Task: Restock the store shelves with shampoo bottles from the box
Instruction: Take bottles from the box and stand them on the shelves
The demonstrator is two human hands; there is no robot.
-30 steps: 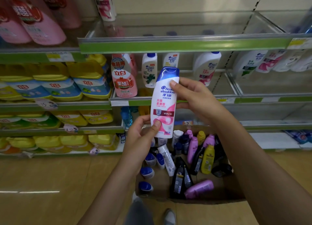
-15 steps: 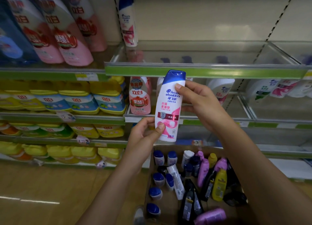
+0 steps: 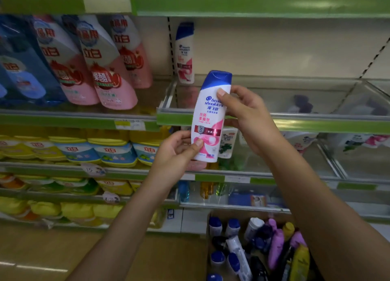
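While both hands pinch the shampoo bottle, left hand at base & right hand near cap, it may hit the shelf front edge w/ a low lift.

Glossy white plastic shampoo bottle, smooth blue cap; clear glossy shelf dividers; brown cardboard box

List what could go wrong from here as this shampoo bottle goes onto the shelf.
1. The shampoo bottle is held mainly by fingertips: left hand at its base, right hand near the cap. It might slip during the reach.
2. A matching bottle stands alone at the shelf's back left; a careless placement could topple it.
3. The shelf's clear front lip could catch the bottle's base.
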